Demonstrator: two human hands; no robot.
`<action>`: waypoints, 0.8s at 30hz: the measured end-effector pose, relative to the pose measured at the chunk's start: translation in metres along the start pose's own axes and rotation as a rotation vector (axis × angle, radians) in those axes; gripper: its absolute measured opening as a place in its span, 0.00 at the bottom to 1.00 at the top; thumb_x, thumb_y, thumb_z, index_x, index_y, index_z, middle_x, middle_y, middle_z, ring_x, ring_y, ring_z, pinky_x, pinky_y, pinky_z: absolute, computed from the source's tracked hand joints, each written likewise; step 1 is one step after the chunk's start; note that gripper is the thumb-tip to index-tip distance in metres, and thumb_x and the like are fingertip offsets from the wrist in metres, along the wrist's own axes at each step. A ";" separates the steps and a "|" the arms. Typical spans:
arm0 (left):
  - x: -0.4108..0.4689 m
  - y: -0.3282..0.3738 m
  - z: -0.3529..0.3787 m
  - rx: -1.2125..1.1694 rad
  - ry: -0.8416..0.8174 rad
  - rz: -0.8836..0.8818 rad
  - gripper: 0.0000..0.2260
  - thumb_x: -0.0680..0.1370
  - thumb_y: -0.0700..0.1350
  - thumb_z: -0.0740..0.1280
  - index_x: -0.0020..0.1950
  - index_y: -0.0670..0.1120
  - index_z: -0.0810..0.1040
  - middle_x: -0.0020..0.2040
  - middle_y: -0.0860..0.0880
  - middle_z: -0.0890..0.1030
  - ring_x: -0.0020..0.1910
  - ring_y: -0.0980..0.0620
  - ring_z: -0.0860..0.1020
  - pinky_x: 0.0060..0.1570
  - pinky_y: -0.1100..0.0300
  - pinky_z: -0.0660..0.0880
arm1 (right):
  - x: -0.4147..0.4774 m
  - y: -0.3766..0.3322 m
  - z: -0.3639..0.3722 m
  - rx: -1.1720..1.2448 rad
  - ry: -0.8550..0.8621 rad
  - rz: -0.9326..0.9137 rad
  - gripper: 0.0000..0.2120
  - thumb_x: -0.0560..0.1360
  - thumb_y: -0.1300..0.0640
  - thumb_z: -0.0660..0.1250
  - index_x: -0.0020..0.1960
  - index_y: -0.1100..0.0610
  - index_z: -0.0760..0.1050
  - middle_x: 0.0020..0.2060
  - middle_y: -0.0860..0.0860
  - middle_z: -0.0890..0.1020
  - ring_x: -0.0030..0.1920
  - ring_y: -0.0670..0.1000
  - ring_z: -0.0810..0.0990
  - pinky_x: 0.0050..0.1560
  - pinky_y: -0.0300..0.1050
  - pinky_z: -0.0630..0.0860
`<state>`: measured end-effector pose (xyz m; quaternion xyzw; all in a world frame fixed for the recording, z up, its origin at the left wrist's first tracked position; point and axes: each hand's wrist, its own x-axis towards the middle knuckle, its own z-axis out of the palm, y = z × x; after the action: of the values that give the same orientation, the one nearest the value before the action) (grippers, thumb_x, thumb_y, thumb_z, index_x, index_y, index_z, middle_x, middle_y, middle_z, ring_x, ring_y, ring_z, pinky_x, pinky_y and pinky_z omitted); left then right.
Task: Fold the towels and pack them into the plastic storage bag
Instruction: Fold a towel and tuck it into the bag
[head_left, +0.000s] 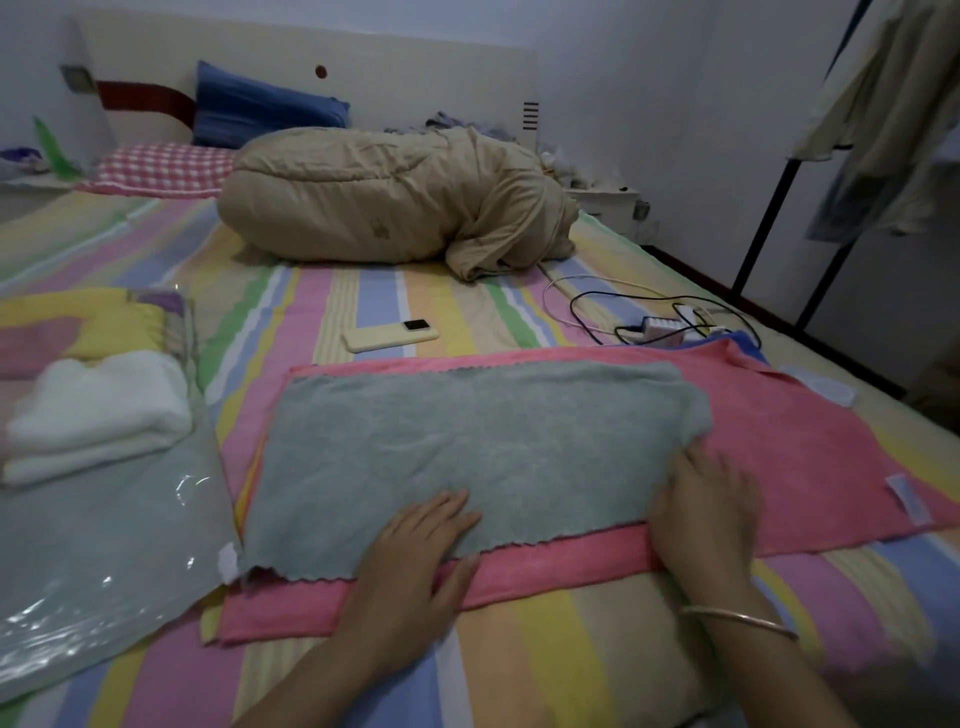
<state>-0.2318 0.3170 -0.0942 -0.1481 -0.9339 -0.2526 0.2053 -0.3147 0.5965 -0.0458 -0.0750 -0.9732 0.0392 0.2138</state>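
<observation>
Left hand lies flat, fingers straight, pressing on the near edge of the grey towel. Right hand sits on that towel's right end, fingers spread and resting on it; can't tell if it's actually pinching any fabric. The grey towel lies spread on a pink towel, which sticks out past it on the right and near sides. Left of the grey towel is the plastic storage bag, with a folded white towel at its far end. Everything's on a striped bed. Beyond the grey towel: a phone, some cables, then a rolled beige quilt.
</observation>
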 end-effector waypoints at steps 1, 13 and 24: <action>0.002 0.000 -0.003 -0.147 0.024 -0.080 0.21 0.76 0.62 0.58 0.62 0.53 0.78 0.66 0.61 0.76 0.65 0.63 0.72 0.67 0.60 0.65 | -0.004 -0.018 -0.002 0.091 0.042 -0.108 0.18 0.69 0.61 0.62 0.58 0.63 0.76 0.58 0.60 0.78 0.54 0.63 0.75 0.59 0.58 0.69; 0.017 -0.019 -0.085 -1.061 0.261 -1.123 0.14 0.78 0.51 0.67 0.58 0.43 0.73 0.44 0.42 0.80 0.34 0.46 0.80 0.32 0.51 0.82 | -0.066 -0.161 -0.033 0.874 -0.383 -0.754 0.23 0.70 0.61 0.53 0.57 0.50 0.79 0.71 0.48 0.68 0.69 0.48 0.69 0.66 0.39 0.68; 0.022 -0.015 -0.078 -0.158 0.052 -0.661 0.30 0.74 0.48 0.72 0.72 0.49 0.62 0.47 0.52 0.78 0.52 0.49 0.78 0.44 0.58 0.72 | 0.054 -0.135 0.010 0.190 -0.248 -0.642 0.21 0.78 0.60 0.57 0.70 0.50 0.66 0.69 0.54 0.67 0.61 0.57 0.71 0.52 0.48 0.72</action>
<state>-0.2324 0.2663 -0.0287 0.1539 -0.9033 -0.3808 0.1239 -0.3851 0.4716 -0.0178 0.2602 -0.9577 0.0690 0.1014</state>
